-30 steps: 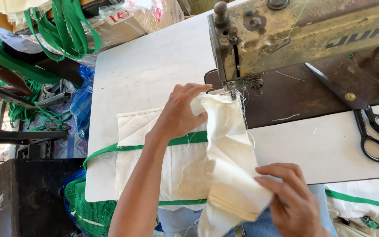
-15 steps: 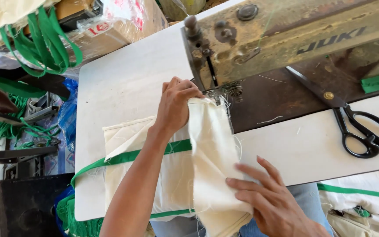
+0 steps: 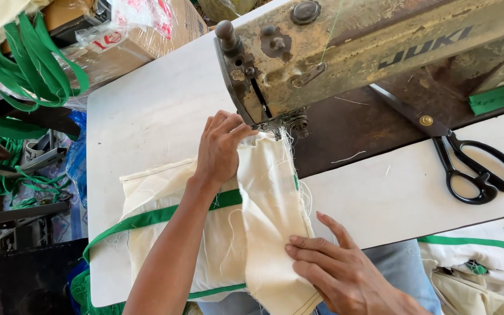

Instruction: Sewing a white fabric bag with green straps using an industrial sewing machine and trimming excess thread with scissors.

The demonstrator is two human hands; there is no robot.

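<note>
Nearest to us, our right hand [image 3: 345,274] lies flat and open on the cream cloth [image 3: 266,221], its fingers [image 3: 316,248] spread and pressing down on the near end of the folded strip; it grips nothing, it only pins the fabric to the white table [image 3: 147,116], which we judge keeps the fold from slipping or opening. The cloth is a cream panel with 2 green bands [image 3: 153,217] running across it, one through the middle and one at the near edge, and a second layer is folded over on its right side, so the frayed edge runs straight from our right hand away toward the machine. Farther off, our left hand [image 3: 220,149] rests on the far end of that fold, fingers curled loosely and the fingertips pushing the cloth edge up against the presser foot [image 3: 278,123] of the old sewing machine [image 3: 345,52]; whether any cloth is pinched under the thumb we cannot tell. So the fabric lies between both hands, stretched lengthwise, its far tip touching the foot, which seems to keep the seam line aligned with the needle. To the right, well apart from both hands, black scissors [image 3: 473,169] lie on the table. At the far left hang green straps [image 3: 30,64].
</note>
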